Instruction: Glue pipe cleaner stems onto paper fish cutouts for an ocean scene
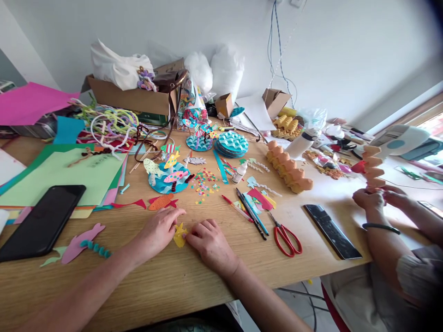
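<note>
Head view, left to right along the tabletop (194, 281). A black smartphone (41, 223) lies partly over light green paper (65, 173). Just beside it: a pink paper fish (81, 242), a teal pipe cleaner (98, 249) across its edge. Next, an orange paper fish (161, 201), then the left hand (158, 230), grip narrow, thumb at the left edge of a small yellow cutout (180, 236); cannot tell whether it pinches. Beyond stands a blue wavy base (161, 186) bearing paper fish. Yellow cutout sits between both hands, near the front edge. Confetti (204, 182) is scattered behind it. Right hand (212, 244): fingers curled, thumb and forefinger pinching the cutout's right edge. Farther right: glue bottle (239, 173), pens (254, 214), red-handled scissors (288, 238), egg-carton strip (289, 168), second smartphone (331, 231). Far right, a co-worker's hands (368, 199) hold another egg-carton piece (374, 168) upright.
</note>
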Tool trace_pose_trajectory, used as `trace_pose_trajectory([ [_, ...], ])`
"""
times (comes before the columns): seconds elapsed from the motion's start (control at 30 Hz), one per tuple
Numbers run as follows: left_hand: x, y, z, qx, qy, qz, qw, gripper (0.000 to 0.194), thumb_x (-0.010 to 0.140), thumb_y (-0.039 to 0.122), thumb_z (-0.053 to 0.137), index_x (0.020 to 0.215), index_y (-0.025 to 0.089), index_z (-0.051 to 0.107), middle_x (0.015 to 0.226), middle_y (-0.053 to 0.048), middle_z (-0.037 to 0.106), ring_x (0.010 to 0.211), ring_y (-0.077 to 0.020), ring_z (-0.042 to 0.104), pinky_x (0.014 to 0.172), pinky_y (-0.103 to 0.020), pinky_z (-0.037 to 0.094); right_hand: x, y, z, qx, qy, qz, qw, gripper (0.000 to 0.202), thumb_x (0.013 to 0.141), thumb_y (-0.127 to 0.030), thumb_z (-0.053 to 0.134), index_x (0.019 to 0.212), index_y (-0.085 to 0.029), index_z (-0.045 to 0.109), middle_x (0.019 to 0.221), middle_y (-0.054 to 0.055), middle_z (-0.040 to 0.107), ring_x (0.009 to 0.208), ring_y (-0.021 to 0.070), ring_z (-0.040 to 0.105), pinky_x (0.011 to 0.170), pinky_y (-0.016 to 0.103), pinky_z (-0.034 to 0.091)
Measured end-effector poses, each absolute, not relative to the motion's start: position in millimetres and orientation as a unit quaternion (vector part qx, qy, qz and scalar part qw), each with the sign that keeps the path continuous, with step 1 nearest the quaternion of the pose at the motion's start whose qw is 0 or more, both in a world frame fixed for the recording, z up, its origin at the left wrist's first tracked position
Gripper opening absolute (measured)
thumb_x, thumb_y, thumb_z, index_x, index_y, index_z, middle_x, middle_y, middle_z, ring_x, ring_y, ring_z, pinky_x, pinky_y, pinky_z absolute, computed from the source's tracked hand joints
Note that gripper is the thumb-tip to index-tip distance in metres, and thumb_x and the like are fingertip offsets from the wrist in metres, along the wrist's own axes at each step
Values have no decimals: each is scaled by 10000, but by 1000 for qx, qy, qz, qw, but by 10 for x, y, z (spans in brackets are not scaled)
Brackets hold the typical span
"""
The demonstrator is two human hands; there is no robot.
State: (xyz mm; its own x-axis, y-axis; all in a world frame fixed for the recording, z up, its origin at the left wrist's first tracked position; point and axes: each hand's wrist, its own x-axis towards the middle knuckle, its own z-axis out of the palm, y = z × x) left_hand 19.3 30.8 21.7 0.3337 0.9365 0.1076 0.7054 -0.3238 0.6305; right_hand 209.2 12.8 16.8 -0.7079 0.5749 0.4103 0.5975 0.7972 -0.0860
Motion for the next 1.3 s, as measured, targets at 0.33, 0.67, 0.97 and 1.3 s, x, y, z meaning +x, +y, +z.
trace_pose_trajectory([
  [0.33, 215, 354, 296, 712, 554, 247, 355, 363, 669, 81, 411, 977, 207, 556, 663, 47, 505, 633, -129, 539, 627, -233, 441, 2097, 130, 181, -317, -926, -18, 205, 180, 914, -224, 463, 834, -195, 621, 744, 11, 580, 698, 139, 449, 673, 284, 291],
  [0.67, 193, 321, 270, 678, 542, 227, 443, 406, 663, 200, 492, 1065, 191, 551, 725, 16, 598, 684, -160, 596, 651, -268, 476, 2107, 135, 180, -315, -928, -9, 198, 181, 913, -223, 462, 865, -198, 635, 754, 14, 581, 708, 142, 451, 683, 286, 297],
  [0.97, 243, 282, 221, 721, 536, 219, 381, 483, 648, 98, 438, 1105, 207, 549, 630, 53, 518, 591, -126, 507, 597, -238, 407, 2112, 124, 197, -317, -929, -8, 192, 154, 905, -213, 481, 894, -204, 634, 759, 15, 576, 718, 140, 457, 687, 285, 301],
  [1.3, 266, 280, 248, 663, 540, 264, 446, 412, 686, 155, 437, 1088, 182, 520, 653, 43, 511, 613, -137, 531, 586, -239, 441, 2117, 134, 176, -324, -924, -4, 203, 175, 911, -222, 466, 887, -197, 638, 763, 16, 583, 714, 141, 460, 680, 283, 302],
])
